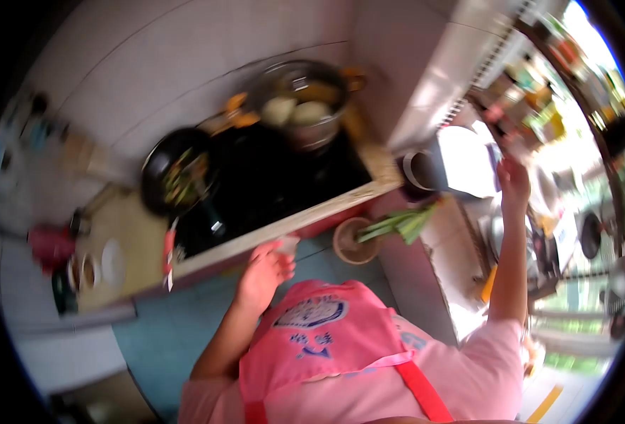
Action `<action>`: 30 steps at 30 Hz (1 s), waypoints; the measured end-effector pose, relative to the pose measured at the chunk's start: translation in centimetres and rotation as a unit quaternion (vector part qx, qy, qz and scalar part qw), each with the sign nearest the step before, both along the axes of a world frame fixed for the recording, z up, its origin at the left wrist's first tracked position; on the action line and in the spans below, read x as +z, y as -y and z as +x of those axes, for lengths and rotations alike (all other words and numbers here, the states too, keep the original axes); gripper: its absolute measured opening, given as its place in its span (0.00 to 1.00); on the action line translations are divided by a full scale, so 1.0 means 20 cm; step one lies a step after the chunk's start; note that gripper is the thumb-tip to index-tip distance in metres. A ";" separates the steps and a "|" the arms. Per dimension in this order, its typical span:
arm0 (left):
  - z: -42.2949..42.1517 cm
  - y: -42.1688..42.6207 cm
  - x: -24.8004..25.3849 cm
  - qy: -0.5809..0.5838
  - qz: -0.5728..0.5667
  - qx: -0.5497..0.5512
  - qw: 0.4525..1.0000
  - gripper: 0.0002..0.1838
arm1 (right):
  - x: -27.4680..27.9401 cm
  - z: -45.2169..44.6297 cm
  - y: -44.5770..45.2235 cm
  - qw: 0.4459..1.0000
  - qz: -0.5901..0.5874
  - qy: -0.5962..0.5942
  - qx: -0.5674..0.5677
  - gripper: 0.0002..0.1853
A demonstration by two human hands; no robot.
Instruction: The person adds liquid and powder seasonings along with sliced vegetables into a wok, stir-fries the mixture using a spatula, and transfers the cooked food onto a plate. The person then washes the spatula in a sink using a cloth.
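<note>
My left hand [264, 274] is in front of the stove edge, fingers curled round a small pale, translucent thing [287, 245] whose kind is unclear. My right hand [514, 178] is raised at the far right by a rack of jars and bottles [531, 95]. Its fingers are smeared by motion, and whether they grip anything is unclear. On the black stove [270, 180], a dark frying pan [158, 169] contains green chopped food [179, 185] with a spatula [212, 218] in it. Behind it stands a glass-lidded pot [321, 134] with pale round items [311, 113] inside.
Below the stove's right corner stands a bin [346, 249], with green leafy stalks [401, 225] beside it. A white box-like container [466, 161] is near my right forearm. Cups [90, 271], a white dish [113, 263] and a pink object [49, 245] stand on the left counter.
</note>
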State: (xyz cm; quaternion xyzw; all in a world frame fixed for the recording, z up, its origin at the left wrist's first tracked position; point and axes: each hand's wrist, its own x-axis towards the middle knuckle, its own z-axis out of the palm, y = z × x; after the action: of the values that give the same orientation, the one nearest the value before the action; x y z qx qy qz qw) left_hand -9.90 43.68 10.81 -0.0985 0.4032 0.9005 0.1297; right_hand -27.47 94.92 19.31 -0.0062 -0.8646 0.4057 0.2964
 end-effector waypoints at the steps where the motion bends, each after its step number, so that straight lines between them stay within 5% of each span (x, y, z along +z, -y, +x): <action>1: 0.02 0.07 0.00 -0.033 -0.047 0.021 0.998 0.23 | -0.06 0.08 0.23 0.996 -0.036 0.047 0.068 0.12; 3: 0.06 0.24 0.01 -0.081 -0.141 0.101 0.981 0.21 | -0.25 0.19 0.58 0.979 -0.030 0.109 0.169 0.12; 6: 0.14 0.60 0.02 -0.164 -0.375 0.272 0.871 0.18 | -0.42 0.31 1.15 0.933 -0.114 0.200 0.276 0.17; 8: 0.21 0.95 -0.11 -0.142 -0.496 0.380 0.768 0.19 | -0.45 0.33 1.53 0.917 -0.074 0.224 0.321 0.20; 10: 0.27 1.28 -0.23 -0.008 -0.583 0.371 0.723 0.22 | -0.44 0.36 1.97 0.892 -0.105 0.260 0.354 0.24; 12: 0.29 1.58 -0.50 0.051 -0.458 0.316 0.829 0.25 | -0.48 0.33 2.36 0.897 -0.011 0.212 0.388 0.31; 13: 0.28 1.62 -0.42 0.151 -0.371 0.211 0.892 0.27 | -0.55 0.31 2.54 0.886 -0.041 0.255 0.385 0.34; 15: 0.27 1.77 -0.53 0.140 -0.209 0.017 0.968 0.23 | -0.54 0.29 2.86 0.880 0.050 0.294 0.370 0.38; 18: 0.23 1.78 -0.51 0.216 0.037 -0.041 0.975 0.22 | -0.54 0.27 3.09 0.869 0.164 0.310 0.350 0.38; 22: 0.22 1.80 -0.40 0.183 -0.033 -0.045 0.981 0.20 | -0.54 0.20 3.09 0.887 0.286 0.240 0.273 0.30; 28: 0.26 1.91 -0.46 0.152 -0.105 -0.024 0.983 0.10 | -0.25 0.13 3.03 0.889 0.121 0.351 0.268 0.21; 30: 0.26 1.92 -0.46 0.140 -0.127 -0.025 0.982 0.09 | -0.19 0.05 3.03 0.880 0.157 0.361 0.266 0.21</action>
State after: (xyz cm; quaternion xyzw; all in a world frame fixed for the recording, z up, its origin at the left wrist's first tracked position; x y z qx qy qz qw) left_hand -4.73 5.30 1.63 -0.2291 0.4941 0.8159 0.1938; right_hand -26.52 34.38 15.51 0.1246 -0.9329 0.2982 -0.1588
